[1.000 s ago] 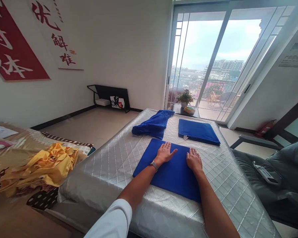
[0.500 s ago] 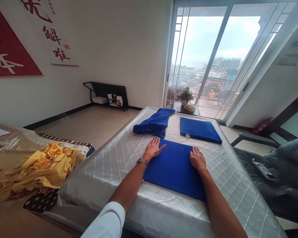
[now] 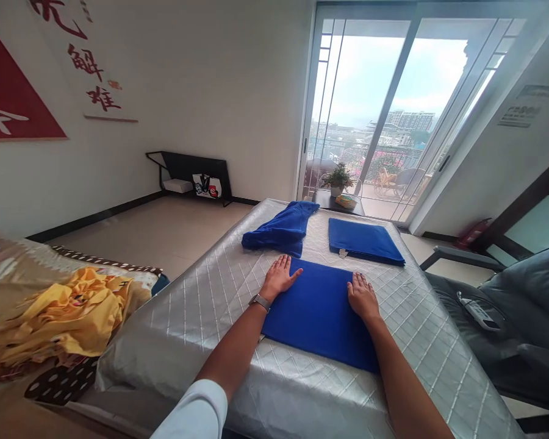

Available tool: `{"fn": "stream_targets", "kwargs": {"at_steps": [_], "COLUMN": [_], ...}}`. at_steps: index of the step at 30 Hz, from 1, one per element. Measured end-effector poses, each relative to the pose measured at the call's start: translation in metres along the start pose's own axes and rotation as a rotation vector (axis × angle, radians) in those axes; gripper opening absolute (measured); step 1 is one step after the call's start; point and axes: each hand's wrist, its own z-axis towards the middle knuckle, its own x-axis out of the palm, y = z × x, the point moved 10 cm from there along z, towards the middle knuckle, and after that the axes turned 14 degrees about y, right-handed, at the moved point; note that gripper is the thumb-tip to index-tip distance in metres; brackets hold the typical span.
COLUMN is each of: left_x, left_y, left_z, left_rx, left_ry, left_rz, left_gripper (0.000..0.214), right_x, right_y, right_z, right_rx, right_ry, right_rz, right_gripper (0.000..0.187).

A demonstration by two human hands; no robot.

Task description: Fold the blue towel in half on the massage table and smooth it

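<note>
Left hand (image 3: 279, 277) and right hand (image 3: 363, 297) lie open and flat along the edges of a folded blue cloth (image 3: 318, 317) on a silver quilted mattress (image 3: 201, 329).

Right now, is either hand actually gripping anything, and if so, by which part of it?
Nothing is gripped: the left hand and right hand rest open and palm down along the side edges of the folded blue cloth.
</note>
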Motion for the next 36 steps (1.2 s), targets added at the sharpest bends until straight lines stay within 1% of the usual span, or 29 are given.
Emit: {"fn": "stream_targets", "kwargs": {"at_steps": [6,10,12,13,14,15,16,19,20,21,22,23,24,26,29,32,36], "left_x": [0.000,-0.001,-0.004,-0.007,-0.009,-0.009,-0.007,0.012,0.019,0.026,0.032,0.037,0.042,0.049,0.051,0.042,0.028], "left_y": [0.000,0.001,-0.003,-0.010,-0.022,-0.041,-0.066,-0.156,-0.184,-0.207,-0.225,-0.236,-0.242,-0.238,-0.212,-0.173,-0.113], "left_z": [0.000,0.002,0.004,0.004,0.004,0.005,0.006,0.004,0.003,0.002,0.003,0.005,0.007,0.011,0.012,0.009,0.004], "left_rx": [-0.008,-0.029,-0.071,-0.083,-0.074,-0.035,0.036,0.328,0.409,0.469,0.502,0.511,0.503,0.458,0.400,0.320,0.210], "left_ry": [0.000,0.059,0.067,0.051,0.028,0.006,-0.005,0.020,0.027,0.034,0.045,0.060,0.083,0.135,0.161,0.121,0.075], "left_rz": [0.020,0.044,0.053,0.059,0.065,0.071,0.077,0.097,0.102,0.101,0.092,0.076,0.056,0.019,0.018,0.043,0.050], "left_gripper": [0.097,0.095,0.092,0.091,0.089,0.087,0.084,0.074,0.070,0.068,0.065,0.064,0.063,0.065,0.070,0.076,0.081], "right_x": [0.009,0.008,0.007,0.007,0.007,0.007,0.007,0.007,0.007,0.007,0.008,0.009,0.010,0.009,0.006,0.006,0.006], "right_y": [-0.003,-0.001,0.000,0.001,0.001,0.002,0.002,0.002,0.002,0.003,0.003,0.003,0.003,0.003,0.003,0.003,0.002], "right_z": [0.002,0.002,0.001,0.001,0.001,0.001,0.001,-0.001,-0.002,-0.003,-0.004,-0.005,-0.006,-0.007,-0.006,-0.003,-0.001], "right_rx": [0.025,0.026,0.026,0.026,0.025,0.023,0.021,0.009,-0.001,-0.014,-0.026,-0.035,-0.038,-0.033,-0.021,-0.007,0.001], "right_ry": [0.050,0.046,0.044,0.042,0.041,0.039,0.036,0.027,0.025,0.027,0.033,0.041,0.046,0.040,0.017,0.012,0.027], "right_rz": [0.015,0.028,0.035,0.038,0.042,0.047,0.049,0.029,0.009,-0.015,-0.040,-0.061,-0.075,-0.073,-0.027,0.021,0.050], "right_gripper": [0.065,0.065,0.065,0.065,0.066,0.066,0.066,0.065,0.065,0.064,0.065,0.066,0.067,0.066,0.063,0.064,0.066]}}
